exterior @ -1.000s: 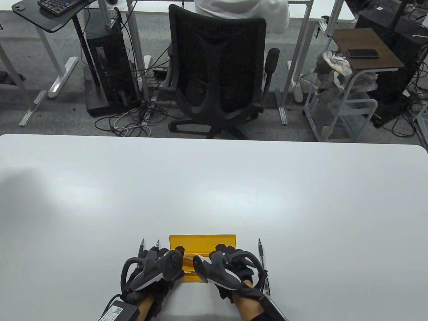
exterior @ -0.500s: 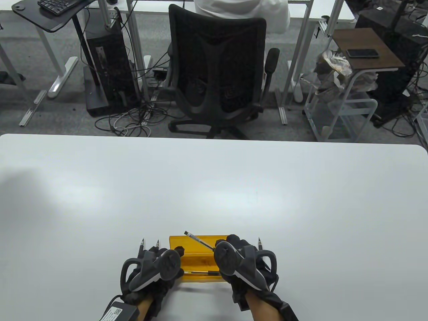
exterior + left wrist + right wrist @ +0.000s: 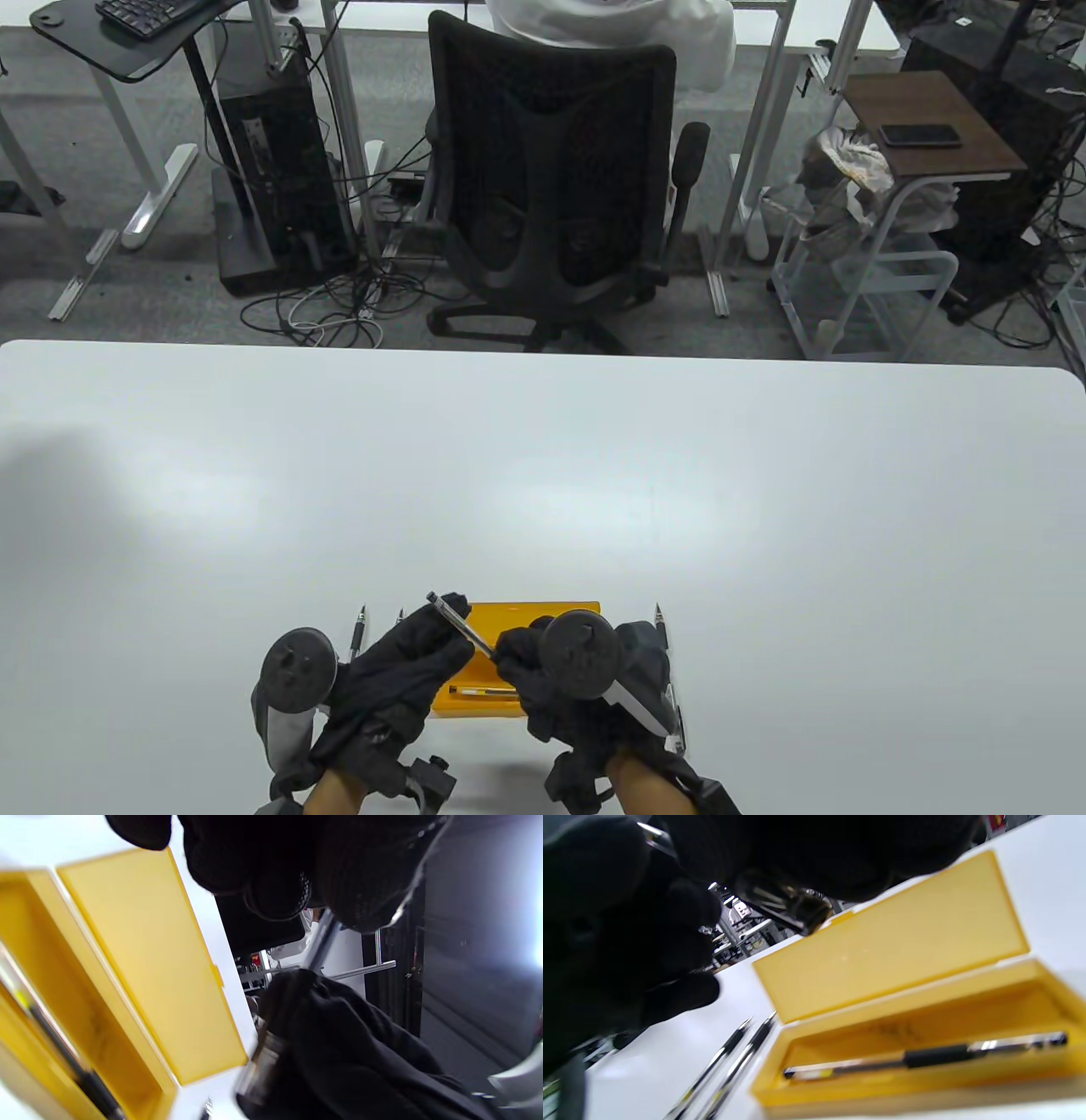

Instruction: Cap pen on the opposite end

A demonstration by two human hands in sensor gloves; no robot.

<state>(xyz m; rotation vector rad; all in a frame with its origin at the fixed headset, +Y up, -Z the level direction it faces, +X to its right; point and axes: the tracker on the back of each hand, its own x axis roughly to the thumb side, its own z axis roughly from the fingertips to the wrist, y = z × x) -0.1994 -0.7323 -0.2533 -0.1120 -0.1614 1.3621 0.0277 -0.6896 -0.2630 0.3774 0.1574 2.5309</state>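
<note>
Both gloved hands hold one slim pen (image 3: 462, 628) between them, above the open yellow box (image 3: 543, 609) near the table's front edge. The pen slants up and to the left. My left hand (image 3: 450, 637) closes its fingers around the pen's upper part. My right hand (image 3: 509, 655) grips its lower end. In the left wrist view the pen (image 3: 322, 938) runs between my left fingers (image 3: 275, 878) and the right glove (image 3: 360, 1052). In the right wrist view the pen (image 3: 780, 906) is blurred under dark fingers. Whether a cap is on it is hidden.
Another pen (image 3: 925, 1058) lies in the box tray (image 3: 484, 692). Two uncapped pens (image 3: 361, 630) lie on the table left of the box, also in the right wrist view (image 3: 725, 1056). One pen (image 3: 659, 624) lies right of it. The white table (image 3: 543, 475) stretches beyond.
My right hand lifted a pen out of the box and swung it left. My left hand rolled over, its tracker now at the left, and took hold of the pen's upper part.
</note>
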